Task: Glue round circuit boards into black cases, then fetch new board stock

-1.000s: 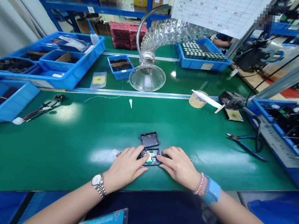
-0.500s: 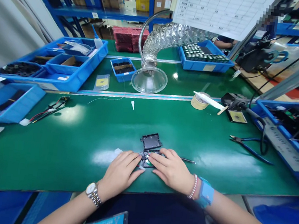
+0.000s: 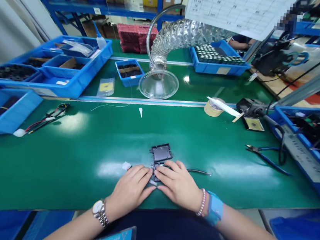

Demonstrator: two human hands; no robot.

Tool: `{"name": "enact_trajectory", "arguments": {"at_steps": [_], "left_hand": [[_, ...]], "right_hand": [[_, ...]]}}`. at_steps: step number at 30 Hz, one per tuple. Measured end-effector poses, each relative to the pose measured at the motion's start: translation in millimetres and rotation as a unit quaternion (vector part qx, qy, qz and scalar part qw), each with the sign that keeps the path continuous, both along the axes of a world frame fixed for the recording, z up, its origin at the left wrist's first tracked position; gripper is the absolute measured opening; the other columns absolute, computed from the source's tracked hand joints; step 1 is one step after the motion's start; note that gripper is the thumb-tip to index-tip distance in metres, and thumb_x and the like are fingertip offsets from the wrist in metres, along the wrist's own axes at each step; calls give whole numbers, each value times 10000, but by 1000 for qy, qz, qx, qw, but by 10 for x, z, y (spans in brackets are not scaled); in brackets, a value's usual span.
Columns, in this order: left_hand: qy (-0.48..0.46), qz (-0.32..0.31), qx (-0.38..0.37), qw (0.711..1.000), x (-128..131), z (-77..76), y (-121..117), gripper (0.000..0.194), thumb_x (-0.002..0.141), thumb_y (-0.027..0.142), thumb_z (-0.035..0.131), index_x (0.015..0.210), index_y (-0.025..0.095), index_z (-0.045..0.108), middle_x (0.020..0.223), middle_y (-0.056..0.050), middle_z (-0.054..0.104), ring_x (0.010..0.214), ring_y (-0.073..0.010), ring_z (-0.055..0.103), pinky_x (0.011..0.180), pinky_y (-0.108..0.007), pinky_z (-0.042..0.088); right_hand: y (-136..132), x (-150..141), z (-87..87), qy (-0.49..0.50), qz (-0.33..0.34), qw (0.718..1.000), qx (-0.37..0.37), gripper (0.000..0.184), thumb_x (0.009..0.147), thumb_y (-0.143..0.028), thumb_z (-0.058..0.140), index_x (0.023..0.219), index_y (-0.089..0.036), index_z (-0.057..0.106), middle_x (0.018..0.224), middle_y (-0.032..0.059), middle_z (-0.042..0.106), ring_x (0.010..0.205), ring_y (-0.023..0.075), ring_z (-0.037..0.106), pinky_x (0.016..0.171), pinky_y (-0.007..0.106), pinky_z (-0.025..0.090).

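Observation:
A small black plastic case lies on the green mat near the front edge. Its open lid sits flat beyond my fingers. My left hand and my right hand meet over the case's lower half, fingertips pressing on it and hiding most of it. A thin black wire runs right from the case. A small white piece lies just left of my left fingertips. My left wrist wears a watch; a blue strap and a bead bracelet are on my right wrist.
Pliers with blue handles lie to the right. A tape roll and soldering stand sit behind. A clear fume hood hangs mid-table. Blue bins line the left, another the right. A wire bundle lies left.
My hands have drawn closer together over the case's lower half, covering the circuit board that showed a second ago. The lid has not moved.

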State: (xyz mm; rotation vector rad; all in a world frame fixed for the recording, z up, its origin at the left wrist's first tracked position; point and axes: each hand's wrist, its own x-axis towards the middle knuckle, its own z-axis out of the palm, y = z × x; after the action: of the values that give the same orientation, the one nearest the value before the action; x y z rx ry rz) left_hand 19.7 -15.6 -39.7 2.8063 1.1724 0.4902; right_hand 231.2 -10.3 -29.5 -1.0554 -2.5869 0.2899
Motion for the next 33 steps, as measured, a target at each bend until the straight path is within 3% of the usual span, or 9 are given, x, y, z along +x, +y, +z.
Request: {"name": "enact_trajectory", "arguments": {"at_steps": [4,8,11,15,20,26,33], "left_hand": [[-7,2,-50,999,-48,87,-24,387,838,390,496,1119,125,525,1018,-102,623,916,-212,562,810,-367,492],[5,-3,-24,1000,8,163,-20,435,830,414,501,1159,130,504,1126,-107,591,1003,-243,526,852,-386,463],[49,-45,-3,998,124,183,-7,503,811,421,528,1229,148,464,1230,-84,545,1078,-279,468,893,-429,421],[82,-48,-12,995,225,130,-5,449,827,399,512,1201,152,495,1237,-54,547,1108,-281,434,922,-434,379],[77,-54,-14,995,196,78,22,375,861,376,458,1165,166,525,1225,-36,555,1111,-276,415,912,-428,361],[59,-85,-40,994,172,120,129,343,851,363,483,1146,194,535,1182,-31,579,1097,-258,420,907,-417,353],[56,-100,-56,992,172,150,182,325,864,361,463,1140,204,530,1167,-15,587,1115,-249,421,932,-422,326]], "right_hand": [[6,343,98,86,-39,995,-8,388,848,-301,503,1208,-164,460,1263,119,495,1154,218,420,953,427,361],[-6,576,73,66,-57,994,-59,404,841,-282,511,1219,-152,447,1267,125,483,1172,210,422,985,416,381],[-26,564,3,49,-38,997,-49,389,851,-271,493,1223,-167,455,1273,110,487,1186,213,415,1003,431,371],[-25,470,-44,43,-28,999,-15,392,842,-281,509,1220,-186,476,1261,110,500,1167,225,437,974,441,397],[46,413,-71,41,-23,999,-17,374,836,-300,525,1190,-181,514,1279,115,487,1159,235,444,963,440,404],[120,416,-108,55,-4,998,-38,281,846,-320,513,1083,-197,600,1236,106,520,1141,220,467,947,400,423],[135,392,-34,20,-3,999,-42,298,857,-337,488,1113,-210,574,1229,101,504,1130,215,452,943,388,402]]}}
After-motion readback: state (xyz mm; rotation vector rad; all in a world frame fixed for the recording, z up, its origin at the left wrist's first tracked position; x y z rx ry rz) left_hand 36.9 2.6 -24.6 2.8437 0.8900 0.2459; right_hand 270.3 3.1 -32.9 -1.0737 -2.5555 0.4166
